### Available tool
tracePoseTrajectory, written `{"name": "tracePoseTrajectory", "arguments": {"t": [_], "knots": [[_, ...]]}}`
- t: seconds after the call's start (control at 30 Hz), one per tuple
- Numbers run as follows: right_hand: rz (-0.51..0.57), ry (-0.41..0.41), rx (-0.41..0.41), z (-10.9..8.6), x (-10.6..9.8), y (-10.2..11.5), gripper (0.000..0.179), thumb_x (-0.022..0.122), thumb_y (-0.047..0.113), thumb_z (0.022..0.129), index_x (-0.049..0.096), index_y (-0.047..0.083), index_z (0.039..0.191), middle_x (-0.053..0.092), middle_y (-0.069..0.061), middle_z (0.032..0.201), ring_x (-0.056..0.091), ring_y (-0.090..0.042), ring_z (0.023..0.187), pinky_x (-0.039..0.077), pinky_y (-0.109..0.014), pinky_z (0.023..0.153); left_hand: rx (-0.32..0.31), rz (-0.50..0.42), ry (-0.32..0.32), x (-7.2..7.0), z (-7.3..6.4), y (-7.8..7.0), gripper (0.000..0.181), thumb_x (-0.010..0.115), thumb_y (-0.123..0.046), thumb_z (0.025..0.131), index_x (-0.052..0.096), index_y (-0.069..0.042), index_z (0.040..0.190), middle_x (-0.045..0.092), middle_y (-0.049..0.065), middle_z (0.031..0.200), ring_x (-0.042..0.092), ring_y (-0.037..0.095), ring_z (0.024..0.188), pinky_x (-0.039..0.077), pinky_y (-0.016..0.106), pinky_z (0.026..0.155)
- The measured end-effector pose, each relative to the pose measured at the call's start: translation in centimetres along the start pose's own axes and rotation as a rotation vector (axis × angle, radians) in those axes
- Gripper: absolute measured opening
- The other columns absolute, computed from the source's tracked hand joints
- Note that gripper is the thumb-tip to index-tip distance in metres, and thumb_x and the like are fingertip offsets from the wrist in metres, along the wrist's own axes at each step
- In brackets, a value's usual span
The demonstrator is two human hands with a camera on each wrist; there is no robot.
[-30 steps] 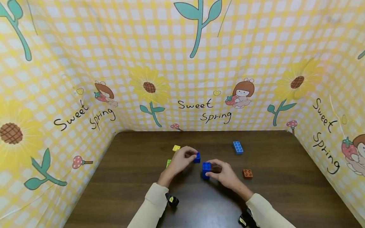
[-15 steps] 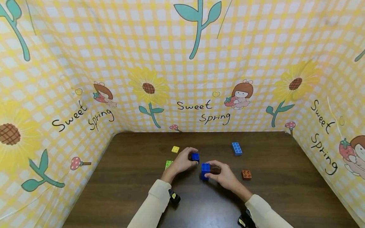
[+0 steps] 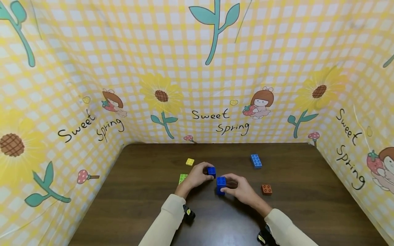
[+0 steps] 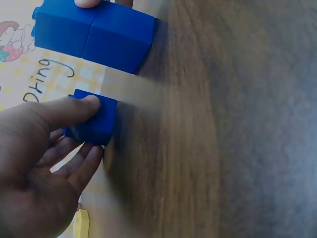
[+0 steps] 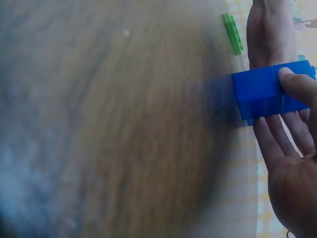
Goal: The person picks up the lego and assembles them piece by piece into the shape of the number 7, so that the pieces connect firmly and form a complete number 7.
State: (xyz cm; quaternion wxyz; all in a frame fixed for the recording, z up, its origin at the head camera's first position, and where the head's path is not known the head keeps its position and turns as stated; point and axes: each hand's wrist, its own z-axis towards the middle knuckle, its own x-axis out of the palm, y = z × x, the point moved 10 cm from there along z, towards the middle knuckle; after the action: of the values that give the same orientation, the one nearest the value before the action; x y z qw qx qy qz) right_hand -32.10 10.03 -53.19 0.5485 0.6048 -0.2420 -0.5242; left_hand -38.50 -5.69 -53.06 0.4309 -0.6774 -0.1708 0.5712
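My left hand (image 3: 197,175) pinches a small dark blue toy building brick (image 3: 211,171) between thumb and fingers, low over the table, studs up. In the left wrist view the thumb lies on one side of this brick (image 4: 94,121) and the fingers on the other. My right hand (image 3: 241,188) grips an upright stack of two dark blue bricks (image 3: 221,185), just right of and nearer than the single brick. A seam between the two stacked bricks (image 5: 262,94) shows in the right wrist view. The single brick and the stack are apart.
A yellow brick (image 3: 189,162) and a lime green brick (image 3: 183,178) lie left, beside my left hand. A lighter blue long brick (image 3: 256,161) lies back right, an orange-brown brick (image 3: 266,189) to the right. Checked cloth (image 3: 197,78) walls the table's back and sides.
The small blue brick in my left hand has shifted slightly, and its studded top, partly covered by fingers before, now shows. My right hand and the stack have barely moved.
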Motion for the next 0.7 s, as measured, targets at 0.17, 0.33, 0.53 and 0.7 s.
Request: {"name": "tracePoseTrajectory", "arguments": {"t": [0.17, 0.33, 0.53, 0.7], "knots": [[-0.008, 0.004, 0.002, 0.1, 0.1, 0.1, 0.042, 0.082, 0.019, 0.096, 0.069, 0.008, 0.134, 0.074, -0.015, 0.127, 0.072, -0.036, 0.119, 0.06, -0.041, 0.1, 0.018, 0.044, -0.003, 0.2, 0.1, 0.1, 0.036, 0.08, -0.011, 0.096, 0.072, -0.005, 0.131, 0.071, 0.012, 0.126, 0.069, 0.029, 0.114, 0.058, 0.049, 0.1], [-0.019, 0.009, 0.006, 0.3, 0.1, 0.2, 0.042, 0.081, 0.02, 0.096, 0.069, 0.008, 0.134, 0.074, -0.014, 0.127, 0.072, -0.035, 0.119, 0.06, -0.042, 0.1, 0.014, 0.056, -0.008, 0.0, 0.3, 0.1, 0.036, 0.081, -0.012, 0.095, 0.072, -0.006, 0.13, 0.072, 0.012, 0.127, 0.069, 0.028, 0.114, 0.058, 0.049, 0.1], [-0.027, 0.009, -0.003, 0.3, 0.0, 0.3, 0.04, 0.082, 0.021, 0.096, 0.069, 0.008, 0.132, 0.075, -0.013, 0.126, 0.073, -0.034, 0.117, 0.061, -0.041, 0.099, 0.02, 0.049, 0.006, -0.2, 0.1, -0.1, 0.036, 0.081, -0.013, 0.096, 0.072, -0.007, 0.13, 0.071, 0.01, 0.126, 0.068, 0.026, 0.112, 0.058, 0.048, 0.099], [-0.034, 0.002, -0.006, 0.3, 0.0, 0.1, 0.04, 0.082, 0.021, 0.096, 0.07, 0.008, 0.132, 0.075, -0.013, 0.125, 0.073, -0.033, 0.116, 0.061, -0.039, 0.098, 0.047, 0.015, 0.011, -0.8, -0.4, -1.1, 0.036, 0.081, -0.014, 0.096, 0.071, -0.009, 0.13, 0.07, 0.008, 0.125, 0.067, 0.025, 0.112, 0.058, 0.048, 0.098]]}}
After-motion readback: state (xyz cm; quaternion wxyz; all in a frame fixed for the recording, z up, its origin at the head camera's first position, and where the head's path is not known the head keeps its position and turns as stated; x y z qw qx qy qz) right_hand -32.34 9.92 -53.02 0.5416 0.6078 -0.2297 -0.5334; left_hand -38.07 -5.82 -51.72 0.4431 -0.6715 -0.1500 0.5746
